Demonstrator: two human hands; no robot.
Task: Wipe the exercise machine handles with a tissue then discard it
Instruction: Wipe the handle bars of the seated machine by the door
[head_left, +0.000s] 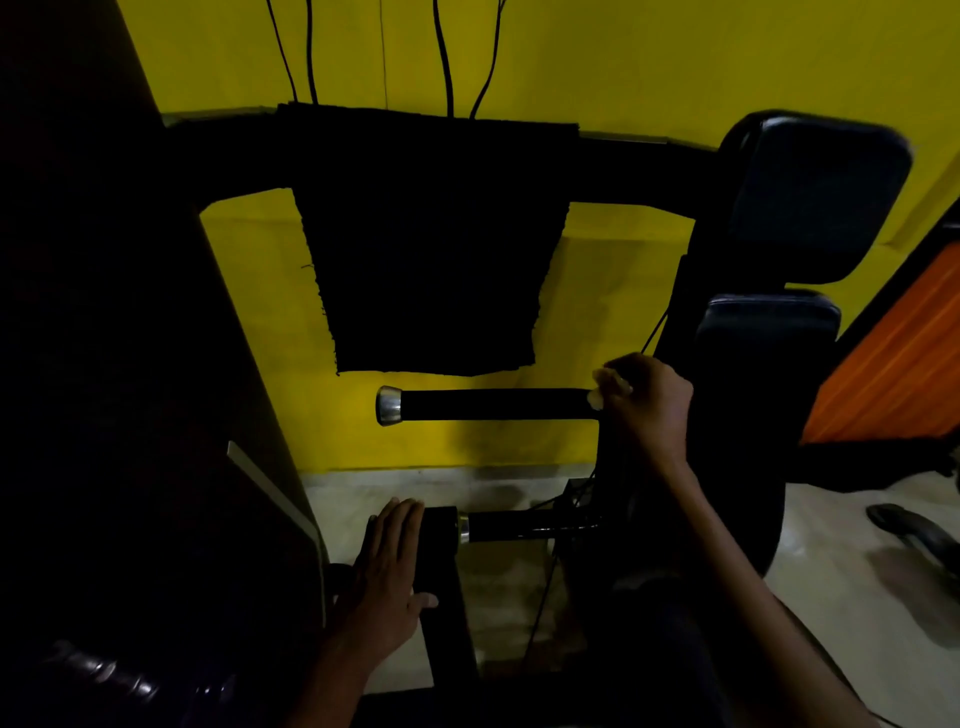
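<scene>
A black horizontal handle (493, 404) with a silver end cap sticks out to the left from the exercise machine. My right hand (647, 402) grips a crumpled pale tissue (602, 392) and presses it against the handle's right, inner end. Lower down, a second black bar with a silver collar (514, 526) runs parallel. My left hand (389, 566) lies flat with straight fingers on a black frame part beside that lower bar, holding nothing.
Dark padded cushions (810, 197) of the machine stand at the right. A black cloth (436, 244) hangs over a bar before the yellow wall. Cables hang above. An orange panel (893, 353) is far right, and a dark object (914, 530) lies on the pale floor.
</scene>
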